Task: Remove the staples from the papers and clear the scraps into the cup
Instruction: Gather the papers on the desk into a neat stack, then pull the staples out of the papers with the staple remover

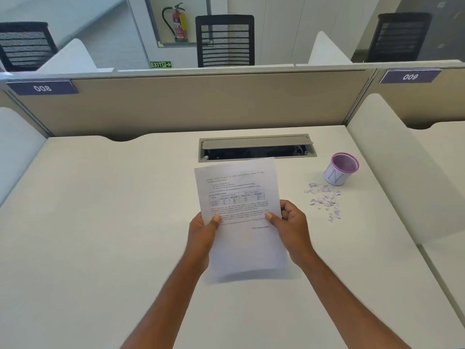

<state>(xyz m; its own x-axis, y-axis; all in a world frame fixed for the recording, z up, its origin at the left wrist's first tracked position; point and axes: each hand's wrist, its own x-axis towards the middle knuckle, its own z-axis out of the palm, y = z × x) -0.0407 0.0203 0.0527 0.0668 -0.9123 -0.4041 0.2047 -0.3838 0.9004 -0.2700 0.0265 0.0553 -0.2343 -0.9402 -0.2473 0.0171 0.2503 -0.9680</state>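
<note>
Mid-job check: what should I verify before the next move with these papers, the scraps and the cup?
1. Hold on the papers, left grip and right grip at the side edges: ok.
2. Where a staple sits on the papers: cannot tell.
3. Is the cup upright, mouth open: ok.
4. Are the scraps inside the cup: not ok; they lie on the desk beside it.
5. Nothing between scraps and cup: ok.

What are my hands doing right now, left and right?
Left hand: closed on the papers, thumb pinching the left edge.
Right hand: closed on the same papers, thumb pinching the right edge.
</note>
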